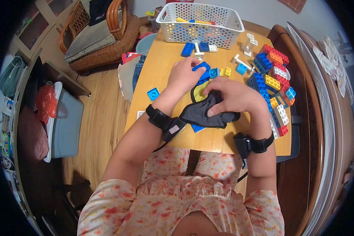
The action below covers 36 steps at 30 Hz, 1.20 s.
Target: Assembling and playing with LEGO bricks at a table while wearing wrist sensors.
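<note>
Your left hand (185, 74) curls around a blue toy brick (201, 67); beside it, your right hand (236, 95) pinches black-edged gray cloth (198, 113) — likely light, limp, best held by its edge.

No wording or number can be made out clearly; the markings are too small or blurred. A pale pink rectangular label (174, 129) with faint marks sits on the black piece (170, 135) beside the strap (158, 117) on the left wrist. A white slip (140, 114) with dark marks, illegible, shows at the left edge of the tabletop (149, 75), partly behind the left forearm (133, 145). At the far left, a small reddish-and-white mark stands on the dark cloth (97, 10) draped over the wicker chair (102, 43); its shape cannot be told.
</note>
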Tool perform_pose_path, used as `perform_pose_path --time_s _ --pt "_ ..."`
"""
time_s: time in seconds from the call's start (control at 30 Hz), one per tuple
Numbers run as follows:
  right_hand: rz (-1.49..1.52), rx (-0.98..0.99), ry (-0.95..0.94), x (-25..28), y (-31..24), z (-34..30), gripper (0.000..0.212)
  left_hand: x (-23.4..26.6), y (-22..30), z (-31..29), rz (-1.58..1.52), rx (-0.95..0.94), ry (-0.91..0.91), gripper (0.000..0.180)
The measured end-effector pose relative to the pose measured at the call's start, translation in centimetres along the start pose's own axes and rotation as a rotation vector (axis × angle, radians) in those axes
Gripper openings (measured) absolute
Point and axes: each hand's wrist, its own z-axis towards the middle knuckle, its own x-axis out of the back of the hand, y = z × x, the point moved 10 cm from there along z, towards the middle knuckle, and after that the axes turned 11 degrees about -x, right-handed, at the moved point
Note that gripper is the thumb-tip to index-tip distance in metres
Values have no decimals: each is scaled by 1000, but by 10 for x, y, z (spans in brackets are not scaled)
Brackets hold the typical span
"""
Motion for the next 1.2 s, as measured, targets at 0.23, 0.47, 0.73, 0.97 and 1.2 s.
perform_pose_path --time_s 0.23,0.47,0.73,0.97,1.2 --pt "-65 -32 107 5 16 14 27 -8 -8 2 137 -2 -115 48" --pt "728 -164 455 58 49 8 27 -5 27 -11 289 -388 -141 33" --pt "899 -17 827 72 47 -8 45 -5 -5 2 -616 130 134 49" --pt "671 120 783 60 29 3 35 -11 58 -17 -808 -117 -49 38" --pt "684 -39 953 69 57 -1 29 -28 48 -14 -879 40 -149 41"
